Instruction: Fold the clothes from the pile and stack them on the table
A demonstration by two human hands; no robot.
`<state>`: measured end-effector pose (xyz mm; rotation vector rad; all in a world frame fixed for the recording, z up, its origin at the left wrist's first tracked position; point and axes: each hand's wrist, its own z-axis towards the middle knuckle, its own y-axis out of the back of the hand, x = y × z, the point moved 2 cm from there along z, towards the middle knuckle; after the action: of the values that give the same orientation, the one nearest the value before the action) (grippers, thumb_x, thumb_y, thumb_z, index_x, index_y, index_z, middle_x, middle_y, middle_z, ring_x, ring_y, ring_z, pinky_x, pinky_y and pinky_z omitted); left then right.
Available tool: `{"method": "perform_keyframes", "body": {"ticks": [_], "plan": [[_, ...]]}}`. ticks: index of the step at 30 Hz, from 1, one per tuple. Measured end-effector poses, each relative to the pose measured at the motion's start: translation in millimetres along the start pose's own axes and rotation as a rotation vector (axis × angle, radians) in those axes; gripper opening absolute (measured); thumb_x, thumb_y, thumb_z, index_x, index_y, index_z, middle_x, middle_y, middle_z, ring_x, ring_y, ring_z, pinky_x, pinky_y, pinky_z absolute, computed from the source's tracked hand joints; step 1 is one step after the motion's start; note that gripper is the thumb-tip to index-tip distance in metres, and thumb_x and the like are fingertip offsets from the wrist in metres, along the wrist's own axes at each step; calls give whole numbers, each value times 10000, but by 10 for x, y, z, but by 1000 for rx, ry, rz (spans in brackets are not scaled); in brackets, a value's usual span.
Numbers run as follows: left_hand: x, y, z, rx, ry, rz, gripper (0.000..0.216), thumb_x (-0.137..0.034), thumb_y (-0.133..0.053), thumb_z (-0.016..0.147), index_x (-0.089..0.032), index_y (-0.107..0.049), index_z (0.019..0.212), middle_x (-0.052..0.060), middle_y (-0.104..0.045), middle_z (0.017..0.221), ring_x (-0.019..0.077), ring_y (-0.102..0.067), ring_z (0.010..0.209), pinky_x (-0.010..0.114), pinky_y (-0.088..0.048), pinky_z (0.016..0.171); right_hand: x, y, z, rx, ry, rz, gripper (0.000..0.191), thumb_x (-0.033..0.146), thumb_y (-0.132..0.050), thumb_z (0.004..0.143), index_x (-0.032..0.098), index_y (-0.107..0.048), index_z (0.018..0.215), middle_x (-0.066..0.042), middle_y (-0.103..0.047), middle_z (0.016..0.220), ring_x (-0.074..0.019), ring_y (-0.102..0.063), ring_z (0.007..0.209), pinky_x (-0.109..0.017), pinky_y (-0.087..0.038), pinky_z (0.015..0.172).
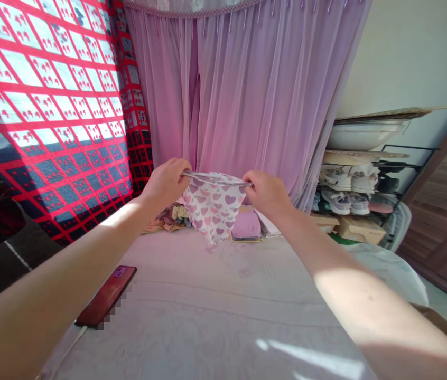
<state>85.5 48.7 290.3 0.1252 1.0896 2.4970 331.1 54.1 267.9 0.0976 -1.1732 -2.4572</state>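
Note:
Between my two hands hangs a pair of white underpants (pixel 216 208) with a purple and pink heart print, its grey waistband pulled taut. My left hand (pixel 169 179) is closed on one end of the band, and my right hand (pixel 267 191) pinches the other end. The cloth narrows to a point near the bed surface; whether it touches the sheet I cannot tell. Behind it, to the right, lies a folded purple cloth (pixel 246 224) on a small stack. A heap of crumpled clothes (pixel 168 219) sits behind and to the left.
A red phone (pixel 106 298) with a white cable (pixel 68 351) lies on the pale bed sheet (pixel 215 316) at the left. Purple curtains (pixel 243 95) hang at the back. A shoe rack (pixel 390 153) with sneakers (pixel 340 202) stands right, and a red checked cloth (pixel 49 105) hangs left.

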Motion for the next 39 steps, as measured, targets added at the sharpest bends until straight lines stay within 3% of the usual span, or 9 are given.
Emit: {"method": "perform_keyframes", "body": {"ticks": [4,9,15,21,25,29,33,35,39], "plan": [[-83,-402,-889,141,95,-407,177,-227,-433,820,-199,-572,926,10,-657,863,157,-594,786,262,-471,746,20,-388,-949,39,142,79,228,96,-467,815,183,-634,942,-82,-657,1000,-210,-552,973,-296,-410,811],[-286,-1111,-2225,514,166,-686,147,-139,-377,785,-224,-496,800,-1,-665,867,147,-611,840,247,-455,777,-1,-1118,-2267,460,223,155,360,1,-491,696,210,-645,945,-54,-673,1062,-208,-565,1003,-316,-435,868],[-439,-1316,-2849,689,150,-605,168,-91,-377,694,-225,-458,756,2,-645,865,164,-583,821,271,-430,760,-15,-1190,-2702,602,202,170,353,-4,-508,657,191,-628,926,-50,-661,1054,-232,-562,1033,-333,-436,887],[-423,-1240,-2854,824,87,-589,336,-81,-432,562,-246,-565,823,-5,-668,920,187,-595,864,292,-441,785,19,-1196,-2697,607,158,204,322,-40,-499,619,198,-595,814,-32,-661,933,-221,-590,928,-317,-445,808],[-304,-1190,-2571,1032,223,-656,346,-191,-509,676,-243,-631,995,-10,-694,944,177,-630,858,262,-463,750,39,-1214,-2789,514,99,266,393,-83,-465,598,198,-601,838,-37,-667,932,-226,-608,939,-320,-459,816],[-207,-1355,-1946,845,248,-449,266,-354,-450,838,-227,-653,956,17,-692,864,177,-629,799,277,-463,745,14,-1237,-2880,426,67,333,454,-50,-456,661,254,-627,952,-24,-688,1045,-226,-612,1016,-330,-479,870],[-212,-1681,-1340,566,179,-208,329,-390,-446,864,-200,-639,1051,107,-638,1173,242,-586,1056,326,-430,872,-29,-1319,-2943,407,46,381,458,-21,-459,664,270,-634,971,-9,-685,1103,-221,-599,1053,-337,-472,919],[-205,-1835,-1165,588,155,-83,351,-459,-489,843,-182,-651,985,121,-642,1143,271,-561,1093,335,-417,867,-43,-1357,-2966,399,52,388,439,-17,-457,662,256,-638,954,-11,-682,1107,-215,-593,1055,-340,-465,928],[-99,-1990,-1028,754,158,4,395,-534,-515,809,-183,-626,668,54,-646,715,221,-603,788,297,-398,674,-57,-1396,-2988,394,61,382,385,-15,-465,697,235,-640,933,-22,-679,1092,-196,-589,1031,-331,-463,901]]}}
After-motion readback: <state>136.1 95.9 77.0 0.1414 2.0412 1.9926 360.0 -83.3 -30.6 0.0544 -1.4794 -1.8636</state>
